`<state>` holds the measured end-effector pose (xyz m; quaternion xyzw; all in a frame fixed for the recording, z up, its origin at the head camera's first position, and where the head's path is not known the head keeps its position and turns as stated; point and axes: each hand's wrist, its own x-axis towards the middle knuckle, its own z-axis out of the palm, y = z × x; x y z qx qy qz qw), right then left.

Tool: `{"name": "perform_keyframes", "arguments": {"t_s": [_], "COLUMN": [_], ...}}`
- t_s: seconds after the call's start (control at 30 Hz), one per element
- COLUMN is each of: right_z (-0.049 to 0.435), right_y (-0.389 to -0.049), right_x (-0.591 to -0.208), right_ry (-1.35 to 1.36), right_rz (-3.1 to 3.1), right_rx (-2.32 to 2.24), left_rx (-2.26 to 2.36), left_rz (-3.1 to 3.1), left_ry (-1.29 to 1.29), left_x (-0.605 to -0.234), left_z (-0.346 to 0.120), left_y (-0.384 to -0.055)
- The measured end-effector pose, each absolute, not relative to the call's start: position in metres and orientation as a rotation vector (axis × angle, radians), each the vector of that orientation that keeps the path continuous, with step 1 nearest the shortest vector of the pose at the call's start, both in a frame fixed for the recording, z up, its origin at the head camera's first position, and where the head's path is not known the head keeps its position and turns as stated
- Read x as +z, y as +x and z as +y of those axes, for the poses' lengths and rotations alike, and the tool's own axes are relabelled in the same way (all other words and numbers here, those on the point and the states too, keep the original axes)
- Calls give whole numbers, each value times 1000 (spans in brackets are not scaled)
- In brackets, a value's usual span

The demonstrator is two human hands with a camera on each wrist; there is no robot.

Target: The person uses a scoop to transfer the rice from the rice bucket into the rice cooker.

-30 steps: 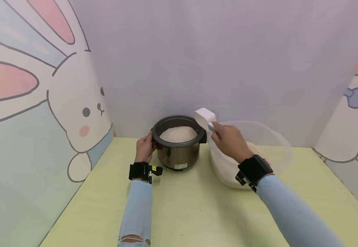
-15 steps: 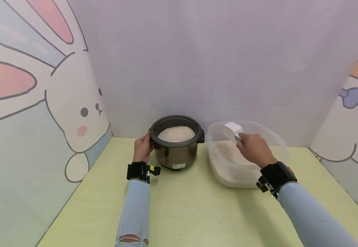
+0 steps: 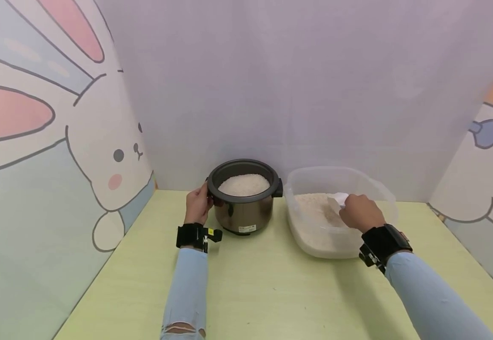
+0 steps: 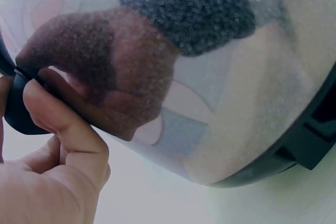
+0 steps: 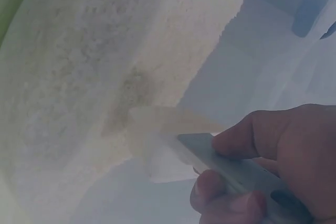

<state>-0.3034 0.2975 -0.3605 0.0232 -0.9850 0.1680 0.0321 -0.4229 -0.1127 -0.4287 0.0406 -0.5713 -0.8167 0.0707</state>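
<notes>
My left hand [image 3: 197,205] grips the black side handle [image 4: 23,106] of a rice cooker [image 3: 244,212], thumb and fingers around it in the left wrist view. White rice [image 3: 244,185] fills much of the cooker's dark pot. On the right, my right hand [image 3: 362,213] pinches the grey handle [image 5: 236,177] of a white measuring scoop [image 3: 337,200]. The scoop is down inside a clear plastic bin [image 3: 314,243], its mouth at the surface of the rice [image 5: 89,51]. A small darker hollow shows in that rice beside the scoop.
The cooker and bin stand side by side on a pale yellow-green table [image 3: 246,293], near the lilac back wall [image 3: 272,85]. A rabbit-printed panel [image 3: 97,165] borders the left, another printed panel [image 3: 480,189] the right.
My right hand has carried the scoop from beside the cooker's rim rightward over the bin, then lowered it to the rice. My left hand has stayed on the cooker's handle.
</notes>
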Motion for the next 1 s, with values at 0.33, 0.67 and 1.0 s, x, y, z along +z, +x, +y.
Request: {"name": "perform_keyframes", "arguments": {"t_s": [0.33, 0.67, 1.0], "right_z": [300, 305, 307], "right_y": [-311, -315, -318], "right_x": [-364, -369, -369], "right_ry": [286, 366, 440], "right_rz": [-3128, -3128, -3133], "right_rx": [592, 643, 749], "left_rx": [-2462, -2465, -2484], "left_rz": [-1721, -1714, -1716], "left_ry": [128, 132, 116], "left_x": [-428, -431, -427], "left_z": [-114, -114, -115], "left_y": [-423, -424, -424]}}
